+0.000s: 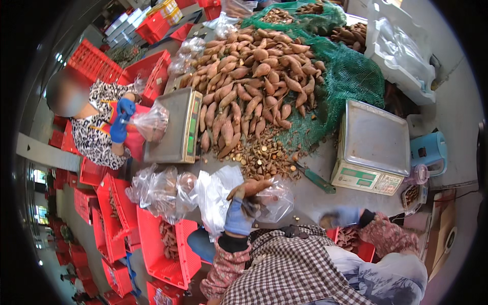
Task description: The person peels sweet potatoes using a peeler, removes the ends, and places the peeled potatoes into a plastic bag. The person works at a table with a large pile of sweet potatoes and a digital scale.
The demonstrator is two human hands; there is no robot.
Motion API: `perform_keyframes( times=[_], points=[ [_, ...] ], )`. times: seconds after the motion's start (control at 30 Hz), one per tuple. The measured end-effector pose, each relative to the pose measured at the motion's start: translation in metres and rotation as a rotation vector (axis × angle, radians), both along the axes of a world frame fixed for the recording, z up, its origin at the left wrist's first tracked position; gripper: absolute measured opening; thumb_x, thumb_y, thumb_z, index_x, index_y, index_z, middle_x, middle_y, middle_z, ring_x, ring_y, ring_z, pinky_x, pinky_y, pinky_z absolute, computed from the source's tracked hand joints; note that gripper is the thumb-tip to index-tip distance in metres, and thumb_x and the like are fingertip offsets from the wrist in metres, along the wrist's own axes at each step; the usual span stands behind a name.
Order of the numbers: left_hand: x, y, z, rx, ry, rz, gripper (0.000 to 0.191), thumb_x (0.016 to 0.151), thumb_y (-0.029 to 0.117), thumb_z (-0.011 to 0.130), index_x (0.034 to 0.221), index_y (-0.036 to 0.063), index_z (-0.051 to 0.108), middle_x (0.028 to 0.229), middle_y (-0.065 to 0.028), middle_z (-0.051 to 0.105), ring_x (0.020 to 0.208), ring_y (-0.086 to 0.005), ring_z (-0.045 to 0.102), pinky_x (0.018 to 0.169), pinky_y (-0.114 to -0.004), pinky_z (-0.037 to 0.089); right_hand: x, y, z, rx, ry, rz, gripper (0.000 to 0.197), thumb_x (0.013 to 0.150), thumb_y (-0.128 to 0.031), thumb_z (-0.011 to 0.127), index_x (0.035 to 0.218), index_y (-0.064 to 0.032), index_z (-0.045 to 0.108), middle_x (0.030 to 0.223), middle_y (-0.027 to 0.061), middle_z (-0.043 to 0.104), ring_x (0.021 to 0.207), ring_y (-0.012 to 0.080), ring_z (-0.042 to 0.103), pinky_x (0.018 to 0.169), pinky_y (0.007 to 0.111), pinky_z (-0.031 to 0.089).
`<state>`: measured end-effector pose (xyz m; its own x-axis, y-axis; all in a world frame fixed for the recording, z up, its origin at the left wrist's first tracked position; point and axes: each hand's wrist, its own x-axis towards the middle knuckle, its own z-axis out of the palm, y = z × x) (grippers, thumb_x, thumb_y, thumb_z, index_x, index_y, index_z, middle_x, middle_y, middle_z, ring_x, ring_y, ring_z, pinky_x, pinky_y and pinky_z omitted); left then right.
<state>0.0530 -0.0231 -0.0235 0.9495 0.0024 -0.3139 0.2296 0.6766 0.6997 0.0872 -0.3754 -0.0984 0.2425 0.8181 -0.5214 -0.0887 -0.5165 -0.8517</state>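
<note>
My left hand, in a light blue glove with a soiled palm, grips a sweet potato above the near edge of the metal table. Beside it lie a white plastic bag and a clear plastic bag. My right hand, gloved alike and blurred, is over the table's near edge at the right; whether it holds anything cannot be seen. A large heap of sweet potatoes covers the far part of the table, with cut-off ends in front. A green-handled knife lies right of these scraps.
A weighing scale stands at right beside a blue kettle; another scale is at left. Across from it a person in blue gloves holds a filled clear bag. Green netting lies behind. A red crate stands below the table edge.
</note>
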Motion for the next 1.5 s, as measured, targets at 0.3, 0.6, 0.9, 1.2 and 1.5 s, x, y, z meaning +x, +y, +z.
perform_keyframes(
  times=[0.3,0.6,0.9,1.2,1.5],
  points=[
    [-0.057,0.0,-0.008,0.089,0.086,0.046,0.04,0.089,0.04,0.057,0.1,0.0019,0.061,0.096,-0.0143,0.067,0.065,-0.0089,0.054,0.055,-0.017,0.04,0.251,0.187,-0.019,0.041,-1.209,-0.555,0.042,0.077,-0.022,0.068,0.114,-0.0064,0.056,0.116,0.0157,0.054,0.101,0.0349,0.057,0.085,0.043,0.047],
    [-0.063,0.001,0.031,0.176,0.181,0.133,0.047,0.086,0.047,0.056,0.094,0.0008,0.062,0.101,-0.0232,0.065,0.066,-0.0104,0.051,0.061,-0.019,0.04,0.386,0.236,-0.041,-0.593,-1.408,-0.605,0.048,0.075,-0.01,0.062,0.12,-0.0068,0.044,0.117,0.0133,0.048,0.098,0.0298,0.056,0.079,0.039,0.05],
    [-0.076,0.001,-0.005,-0.06,0.232,0.249,0.035,0.087,0.029,0.063,0.108,0.0018,0.054,0.096,-0.0119,0.063,0.081,-0.0163,0.057,0.07,-0.026,0.047,0.352,0.175,-0.033,-0.495,-1.559,0.027,0.025,0.079,-0.016,0.06,0.104,-0.0102,0.058,0.1,0.0115,0.058,0.09,0.029,0.059,0.072,0.039,0.051],
    [-0.074,-0.006,-0.003,0.128,0.148,0.175,0.043,0.089,0.041,0.053,0.096,-0.0004,0.061,0.103,-0.0224,0.065,0.08,-0.0172,0.056,0.075,-0.025,0.041,0.264,0.157,0.002,0.105,-1.285,-0.529,0.042,0.068,-0.034,0.074,0.097,-0.0077,0.06,0.079,0.0158,0.062,0.076,0.0307,0.063,0.071,0.043,0.052],
    [-0.071,-0.015,0.024,0.035,0.089,0.109,0.038,0.087,0.037,0.059,0.098,0.0002,0.06,0.097,-0.0141,0.066,0.087,-0.0164,0.056,0.083,-0.027,0.042,0.257,0.076,0.043,0.713,0.52,-1.018,0.036,0.087,-0.042,0.057,0.085,-0.006,0.062,0.062,0.0069,0.061,0.036,0.0128,0.044,0.032,0.023,0.031]
  ],
)
